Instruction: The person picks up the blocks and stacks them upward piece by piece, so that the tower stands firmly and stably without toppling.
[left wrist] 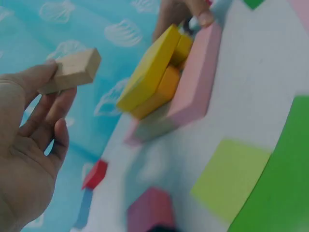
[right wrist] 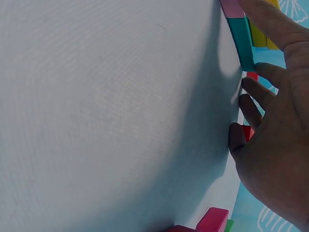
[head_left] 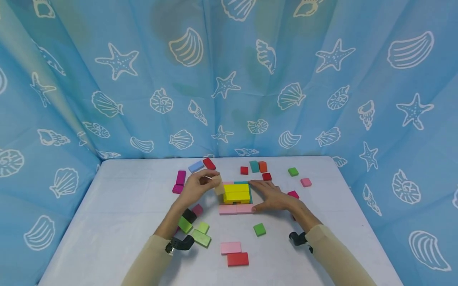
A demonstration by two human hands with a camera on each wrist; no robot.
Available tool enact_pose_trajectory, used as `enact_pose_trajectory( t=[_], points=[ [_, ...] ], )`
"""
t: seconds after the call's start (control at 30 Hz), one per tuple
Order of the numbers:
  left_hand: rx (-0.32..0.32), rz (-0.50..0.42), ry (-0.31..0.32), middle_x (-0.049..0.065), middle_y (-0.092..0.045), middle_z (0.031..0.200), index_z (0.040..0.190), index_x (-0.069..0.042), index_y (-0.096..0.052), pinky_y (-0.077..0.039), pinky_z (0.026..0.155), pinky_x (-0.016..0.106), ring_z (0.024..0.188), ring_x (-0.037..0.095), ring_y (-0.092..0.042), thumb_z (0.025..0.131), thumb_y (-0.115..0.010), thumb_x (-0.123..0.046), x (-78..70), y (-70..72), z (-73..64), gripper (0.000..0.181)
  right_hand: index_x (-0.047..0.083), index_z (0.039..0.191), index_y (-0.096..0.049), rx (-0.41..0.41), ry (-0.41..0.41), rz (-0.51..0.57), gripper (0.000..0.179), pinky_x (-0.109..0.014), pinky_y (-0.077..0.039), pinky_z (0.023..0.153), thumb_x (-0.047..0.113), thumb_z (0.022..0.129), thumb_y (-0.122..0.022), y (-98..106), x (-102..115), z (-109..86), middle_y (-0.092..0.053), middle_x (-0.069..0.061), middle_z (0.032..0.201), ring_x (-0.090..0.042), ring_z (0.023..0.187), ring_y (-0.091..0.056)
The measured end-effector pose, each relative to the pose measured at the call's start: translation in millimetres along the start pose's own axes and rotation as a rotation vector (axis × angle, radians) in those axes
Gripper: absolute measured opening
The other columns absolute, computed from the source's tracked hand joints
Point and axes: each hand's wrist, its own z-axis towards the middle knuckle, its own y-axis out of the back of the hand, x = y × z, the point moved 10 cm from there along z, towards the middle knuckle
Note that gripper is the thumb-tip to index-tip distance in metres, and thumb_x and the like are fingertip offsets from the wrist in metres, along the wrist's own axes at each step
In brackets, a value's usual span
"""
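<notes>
Between thumb and fingers, my left hand (head_left: 195, 188) pinches a plain wooden block (left wrist: 77, 70), held above the left end of a low block structure. Yellow blocks (head_left: 237, 190) lie on top of that structure, with orange ones (left wrist: 157, 94) under them. Pink blocks (head_left: 236, 209) form its near side, and a teal block (right wrist: 241, 41) is at its right end. My right hand (head_left: 275, 197) lies at this right end with fingers extended. Its thumb touches the pink side near the corner, while the index finger reaches the far teal corner.
Loose blocks surround the structure: magenta (head_left: 180, 177), light green (head_left: 201, 238) and black (head_left: 189, 215) on the left. Nearer are a pink block (head_left: 230, 248), a red block (head_left: 237, 259) and a green block (head_left: 259, 229). A blue shell-print curtain (head_left: 229, 111) stands behind the white table (head_left: 114, 222).
</notes>
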Motion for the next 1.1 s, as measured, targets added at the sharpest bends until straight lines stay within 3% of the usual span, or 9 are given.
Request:
enact_pose_trajectory(
  t=[0.13, 0.4, 0.67, 1.1],
  points=[
    [0.064, -0.082, 0.017, -0.006, -0.07, 0.115, 0.121, -0.02, -0.071, -0.053, 0.089, 0.033, 0.098, 0.02, -0.063, 0.093, -0.072, -0.039, -0.5, -23.4, 12.4, 0.034, 0.038, 0.159, -0.025, 0.003, -0.003, -0.008, 0.112, -0.072, -0.018, 0.113, 0.053, 0.067, -0.088, 0.7, 0.0, 0.8, -0.025, 0.002, 0.165, -0.031, 0.152, -0.015],
    [0.056, -0.037, 0.05, -0.007, -0.071, 0.106, 0.114, -0.024, -0.074, -0.05, 0.087, 0.035, 0.101, 0.019, -0.058, 0.093, -0.071, -0.041, 16.7, -43.6, 22.7, 0.027, 0.038, 0.159, -0.025, 0.01, -0.008, 0.0, 0.113, -0.073, -0.013, 0.113, 0.052, 0.067, -0.088, 0.3, 1.4, 1.3, -0.025, 0.002, 0.165, -0.032, 0.152, -0.015],
    [0.034, 0.044, 0.116, -0.008, -0.068, 0.106, 0.116, -0.026, -0.074, -0.049, 0.089, 0.037, 0.103, 0.019, -0.057, 0.094, -0.068, -0.045, 31.3, -50.1, 22.7, 0.029, 0.037, 0.159, -0.025, 0.011, -0.009, 0.012, 0.113, -0.073, -0.016, 0.113, 0.051, 0.067, -0.088, -1.7, 0.0, 1.2, -0.025, 0.001, 0.165, -0.032, 0.152, -0.015],
    [0.016, 0.03, 0.107, -0.008, -0.068, 0.112, 0.115, -0.025, -0.074, -0.049, 0.09, 0.036, 0.102, 0.018, -0.057, 0.096, -0.068, -0.037, 29.0, -52.8, 19.9, 0.023, 0.036, 0.16, -0.025, 0.012, 0.01, 0.009, 0.112, -0.073, -0.014, 0.113, 0.051, 0.068, -0.088, -0.1, 0.8, 0.4, -0.024, 0.0, 0.166, -0.034, 0.152, -0.015]
  ],
)
